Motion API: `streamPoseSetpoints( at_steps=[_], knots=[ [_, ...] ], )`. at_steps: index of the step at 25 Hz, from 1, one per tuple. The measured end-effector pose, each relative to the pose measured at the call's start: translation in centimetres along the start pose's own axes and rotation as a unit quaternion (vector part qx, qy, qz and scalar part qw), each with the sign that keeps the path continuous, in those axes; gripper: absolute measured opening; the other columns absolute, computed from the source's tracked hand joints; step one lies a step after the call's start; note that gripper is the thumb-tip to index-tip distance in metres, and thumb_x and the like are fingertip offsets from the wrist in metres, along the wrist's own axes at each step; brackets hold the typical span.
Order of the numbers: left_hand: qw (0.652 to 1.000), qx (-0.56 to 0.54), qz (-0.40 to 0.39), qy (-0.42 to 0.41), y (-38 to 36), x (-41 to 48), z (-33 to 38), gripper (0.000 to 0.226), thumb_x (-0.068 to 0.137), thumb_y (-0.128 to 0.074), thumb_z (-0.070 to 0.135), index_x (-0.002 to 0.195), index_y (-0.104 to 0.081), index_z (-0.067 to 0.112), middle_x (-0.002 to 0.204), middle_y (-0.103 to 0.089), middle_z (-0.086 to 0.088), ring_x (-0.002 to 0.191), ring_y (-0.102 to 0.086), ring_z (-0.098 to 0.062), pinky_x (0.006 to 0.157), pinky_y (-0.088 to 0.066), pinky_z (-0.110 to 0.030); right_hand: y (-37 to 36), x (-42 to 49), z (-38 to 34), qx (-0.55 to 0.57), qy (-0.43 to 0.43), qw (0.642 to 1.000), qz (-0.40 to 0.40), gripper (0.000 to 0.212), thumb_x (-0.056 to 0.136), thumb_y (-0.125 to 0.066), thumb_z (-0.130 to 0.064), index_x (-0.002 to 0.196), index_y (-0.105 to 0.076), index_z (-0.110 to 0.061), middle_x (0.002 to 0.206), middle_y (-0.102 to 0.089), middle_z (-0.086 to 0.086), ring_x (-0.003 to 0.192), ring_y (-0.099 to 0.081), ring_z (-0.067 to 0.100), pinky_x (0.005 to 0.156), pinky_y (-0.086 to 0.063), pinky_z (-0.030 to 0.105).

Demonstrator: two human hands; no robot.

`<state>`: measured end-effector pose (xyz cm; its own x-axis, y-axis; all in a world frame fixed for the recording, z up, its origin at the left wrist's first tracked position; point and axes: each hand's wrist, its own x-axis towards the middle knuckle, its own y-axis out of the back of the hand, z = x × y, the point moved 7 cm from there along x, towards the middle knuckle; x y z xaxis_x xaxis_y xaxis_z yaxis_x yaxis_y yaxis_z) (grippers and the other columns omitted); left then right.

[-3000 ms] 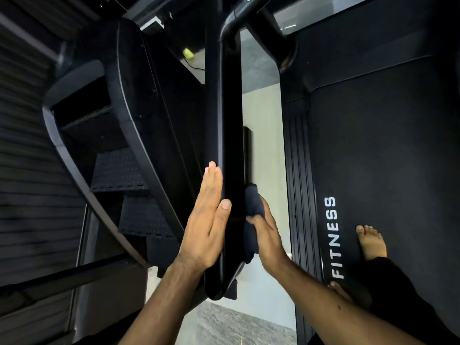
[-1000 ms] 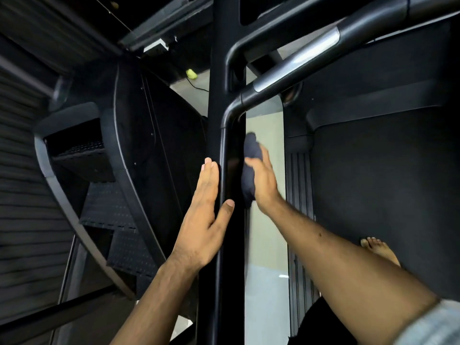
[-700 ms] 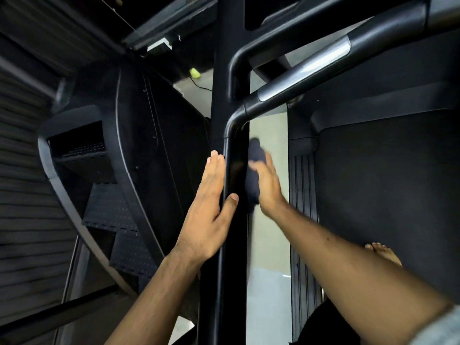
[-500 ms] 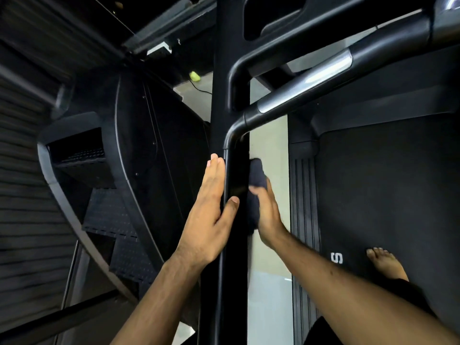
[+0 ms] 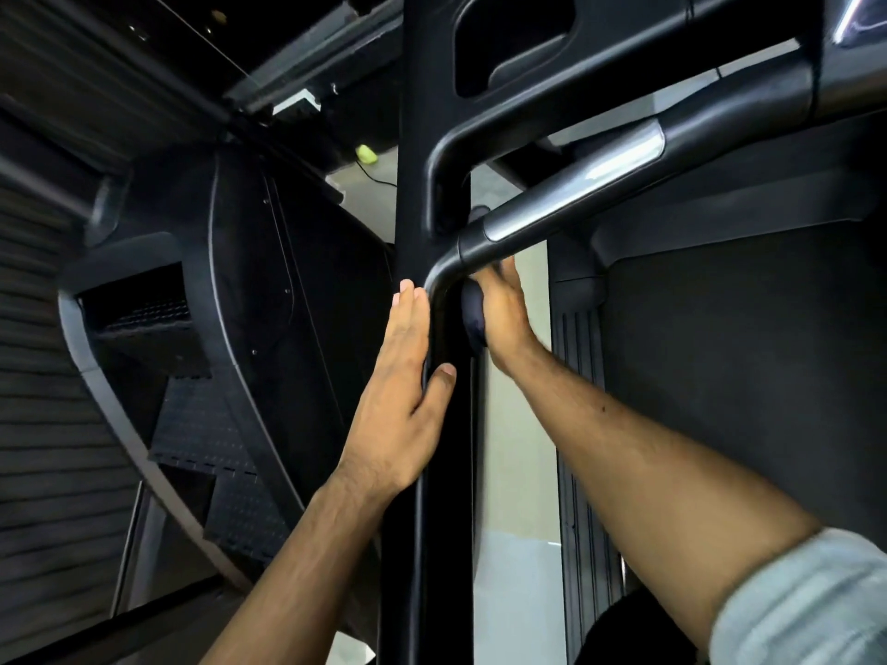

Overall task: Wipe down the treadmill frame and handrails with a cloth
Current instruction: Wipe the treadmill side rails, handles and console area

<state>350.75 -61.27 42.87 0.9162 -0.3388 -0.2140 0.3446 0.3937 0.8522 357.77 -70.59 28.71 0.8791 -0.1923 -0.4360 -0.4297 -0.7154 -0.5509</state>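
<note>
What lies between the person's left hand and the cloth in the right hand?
The treadmill's black upright post stands between them, as the head view shows.

Dark navy cloth [image 5: 473,319], black frame [image 5: 449,472]

The dark cloth [image 5: 473,321] is bunched against the right side of the black treadmill upright [image 5: 415,160], just under the bend of the handrail [image 5: 576,196]. That rail is a black tube with a silver grip section, slanting up to the right.

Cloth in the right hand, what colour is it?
The cloth is dark navy, almost black; head view shows it best.
</note>
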Motion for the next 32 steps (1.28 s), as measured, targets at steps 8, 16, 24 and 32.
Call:
streamPoseSetpoints(
  at_steps=[8,16,24,32],
  knots=[
    [0.998,-0.034,-0.019,0.042,0.4,-2.3,-0.2,0.072,0.099,-0.047,0.010,0.156,-0.005,0.024,0.161,0.006,0.017,0.144,0.008,0.010,0.118,-0.001,-0.016,2.3,-9.3,2.8,-0.299,-0.102,0.944,-0.098,0.043,0.064,-0.051,-0.030,0.106,-0.052,-0.024,0.070,-0.056,-0.004,0.048,-0.057,0.002,0.038,-0.037,0.012],
    [0.978,-0.134,0.037,0.153,1.9,-9.5,-2.9,0.059,0.098,-0.053,0.020,0.152,-0.028,0.023,0.158,-0.025,0.008,0.144,-0.021,-0.002,0.119,-0.015,-0.021,-1.4,-17.5,-9.2,-0.557,0.084,0.817,-0.120,0.045,0.088,-0.058,-0.015,0.130,-0.054,-0.032,0.097,-0.061,-0.005,0.090,-0.057,0.023,0.074,-0.045,0.031],
    [0.901,-0.118,0.156,0.386,0.4,-21.8,-2.9,0.045,0.099,-0.047,0.033,0.144,-0.046,0.026,0.132,-0.062,-0.006,0.120,-0.057,-0.024,0.103,-0.043,-0.033,-10.9,-23.9,-10.7,-0.682,0.278,0.529,-0.421,0.060,0.092,-0.053,-0.014,0.148,-0.042,-0.034,0.147,-0.050,-0.005,0.123,-0.055,0.025,0.098,-0.046,0.040],
    [0.754,-0.137,0.300,0.568,-3.7,-32.9,-2.5,0.042,0.095,-0.046,0.035,0.135,-0.053,0.021,0.134,-0.060,-0.002,0.123,-0.054,-0.024,0.100,-0.045,-0.036,-17.3,-32.4,1.8,-0.662,0.255,0.205,-0.674,0.052,0.088,-0.051,-0.014,0.136,-0.044,-0.033,0.128,-0.059,0.000,0.108,-0.061,0.033,0.089,-0.050,0.048]
  ],
)
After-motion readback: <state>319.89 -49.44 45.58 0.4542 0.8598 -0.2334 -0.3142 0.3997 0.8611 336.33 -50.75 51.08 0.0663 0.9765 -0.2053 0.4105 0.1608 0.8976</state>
